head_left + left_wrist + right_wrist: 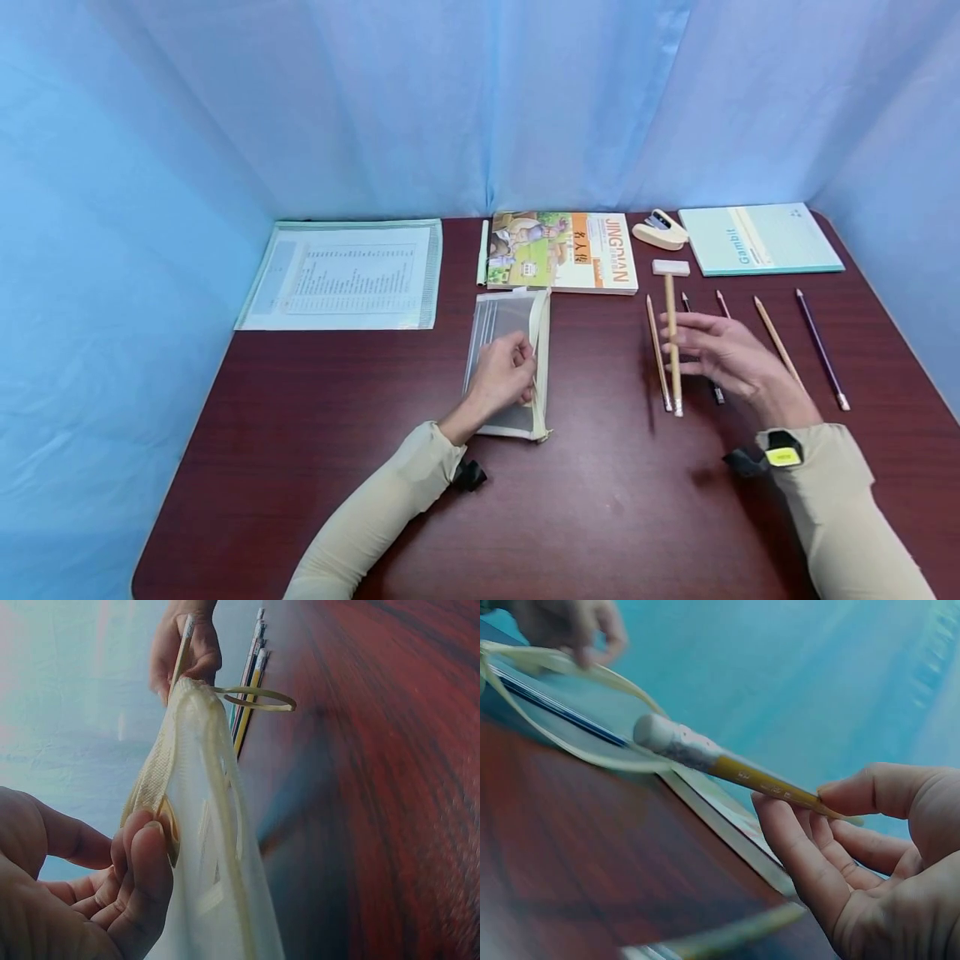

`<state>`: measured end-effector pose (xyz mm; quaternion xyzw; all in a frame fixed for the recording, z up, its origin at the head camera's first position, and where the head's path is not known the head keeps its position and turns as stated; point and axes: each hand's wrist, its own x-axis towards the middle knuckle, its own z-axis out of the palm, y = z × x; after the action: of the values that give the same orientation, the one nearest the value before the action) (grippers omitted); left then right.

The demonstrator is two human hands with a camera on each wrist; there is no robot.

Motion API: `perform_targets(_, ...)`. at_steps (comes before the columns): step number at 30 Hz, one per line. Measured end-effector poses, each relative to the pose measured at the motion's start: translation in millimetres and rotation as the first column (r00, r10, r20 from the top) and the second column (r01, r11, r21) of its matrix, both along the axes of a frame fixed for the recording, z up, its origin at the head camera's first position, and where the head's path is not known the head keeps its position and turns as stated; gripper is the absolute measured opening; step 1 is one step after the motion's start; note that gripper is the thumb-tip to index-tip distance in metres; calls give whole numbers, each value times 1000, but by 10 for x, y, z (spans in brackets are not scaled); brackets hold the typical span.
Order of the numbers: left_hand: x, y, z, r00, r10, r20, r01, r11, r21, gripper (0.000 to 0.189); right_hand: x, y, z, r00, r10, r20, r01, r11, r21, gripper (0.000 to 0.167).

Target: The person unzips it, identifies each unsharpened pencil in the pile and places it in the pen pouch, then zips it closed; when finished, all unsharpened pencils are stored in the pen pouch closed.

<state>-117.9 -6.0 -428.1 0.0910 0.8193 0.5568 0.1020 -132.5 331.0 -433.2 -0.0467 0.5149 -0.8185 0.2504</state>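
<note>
A mesh zip pouch [545, 342] with cream edging lies in the middle of the table. My left hand [504, 371] pinches one side of its mouth between curled fingers and thumb, also seen in the left wrist view on the pouch [202, 761]. In the right wrist view the mouth gapes; what lies within is unclear. Raised above the table, my right hand [723, 350] holds a yellow pencil [672, 367] by thumb and fingertips. Its white eraser end [656, 733] points towards the pouch in the right wrist view. Several more pencils lie beneath and beyond this hand, including a purple pencil [821, 350].
At the back are a picture-covered book [558, 250], a pale green pen [483, 254], a cream stapler [660, 231], a white eraser [670, 267] and a light blue notebook [757, 242]. A clear document folder [345, 275] lies back left. Blue curtains [450, 100] enclose the table.
</note>
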Motion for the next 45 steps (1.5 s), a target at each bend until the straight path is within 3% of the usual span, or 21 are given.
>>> perform_targets(8,-15,-10,-15,1000,-11,2,10,1000,16,12,-54,-695,-92,993,94,72,-106,979,173,33)
perform_targets(14,-14,-13,-10,1000,-13,2,13,1000,13,11,-148,-1071,-172,980,157,120,-182,955,233,55)
perform_targets(18,-9,-12,-8,1000,-16,3,16,1000,5,11,-214,-1236,-223,977,172,129,-202,941,273,59)
perform_targets(26,-23,-6,-10,1000,-22,4,22,1000,12,11,-259,-1479,-211,992,5,124,-46,944,327,56)
perform_targets(33,-27,-15,-13,1000,-22,20,22,1000,9,11,-189,-1701,-199,990,-129,62,95,917,388,55)
perform_targets(40,-21,-15,-4,999,-26,31,25,1000,15,11,-161,-1764,-176,990,-138,21,113,881,459,52)
perform_targets(45,-18,-11,-5,999,-30,35,30,999,15,10,-231,-1661,-116,988,-152,-23,141,833,535,44)
